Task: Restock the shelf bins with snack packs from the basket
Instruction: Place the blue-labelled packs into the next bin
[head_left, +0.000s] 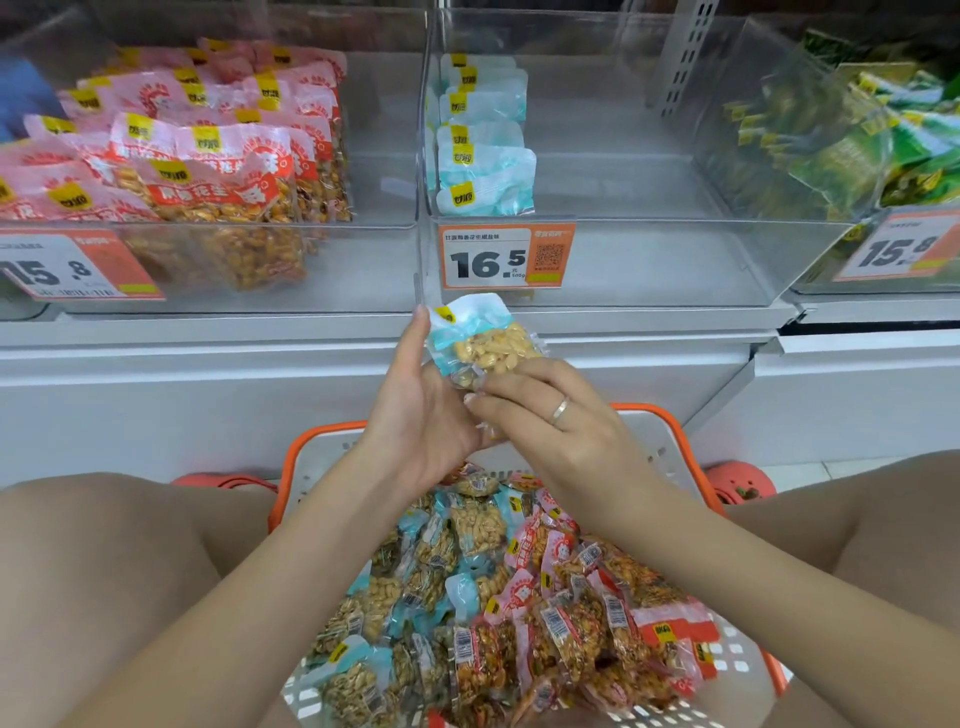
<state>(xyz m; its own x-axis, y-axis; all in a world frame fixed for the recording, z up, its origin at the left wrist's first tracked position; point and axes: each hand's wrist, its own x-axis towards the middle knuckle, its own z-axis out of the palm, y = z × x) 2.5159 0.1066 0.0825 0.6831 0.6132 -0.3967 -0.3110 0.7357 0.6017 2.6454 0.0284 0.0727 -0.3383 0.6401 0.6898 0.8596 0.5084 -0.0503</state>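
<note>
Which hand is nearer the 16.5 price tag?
Left. The left hand reaches up, its thumb tip just below and left of the 16.5 price tag. The right hand lies lower, pinching the bottom of the blue pack.

arms: bare, no sleeves | right hand (550, 415): plain silver ring (559, 410) | legs: bare knees

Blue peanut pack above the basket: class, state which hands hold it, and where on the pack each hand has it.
Both. The left hand cups the blue peanut pack along its left edge; the right hand pinches its lower end.
</note>
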